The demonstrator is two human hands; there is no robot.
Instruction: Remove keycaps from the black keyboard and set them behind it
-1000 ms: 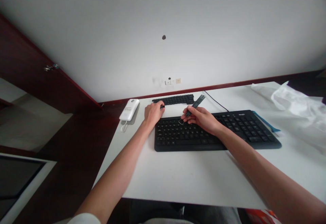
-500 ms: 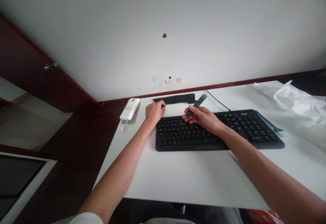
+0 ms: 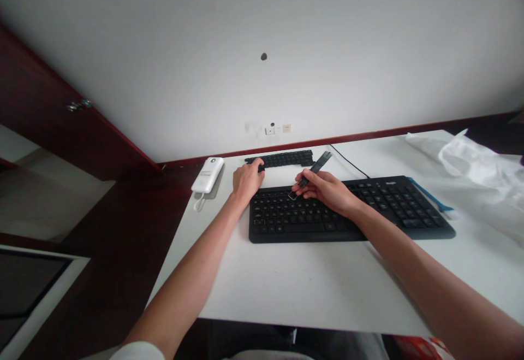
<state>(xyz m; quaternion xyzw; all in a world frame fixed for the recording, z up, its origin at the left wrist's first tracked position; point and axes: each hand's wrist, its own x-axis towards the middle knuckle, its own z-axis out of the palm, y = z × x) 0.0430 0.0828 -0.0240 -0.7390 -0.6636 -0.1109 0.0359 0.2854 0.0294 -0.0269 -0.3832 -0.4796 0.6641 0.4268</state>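
Two hands work near the table's [image 3: 286, 283] far edge; the right hand [image 3: 327, 192] clamps a keycap puller [image 3: 316, 166], tip on the keyboard [image 3: 388, 207]; the left hand [image 3: 245, 181] touches the keycap row [image 3: 286, 159], its grip unclear

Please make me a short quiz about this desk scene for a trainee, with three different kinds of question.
1. True or false: the right hand holds a slim dark tool over the black keyboard.
2. What do the fingers of the left hand touch? A) a mouse B) the dark strip of keys C) a cup
3. Fill in: the white device lies on the keyboard's ____ side.
Key: 1 true; 2 B; 3 left.
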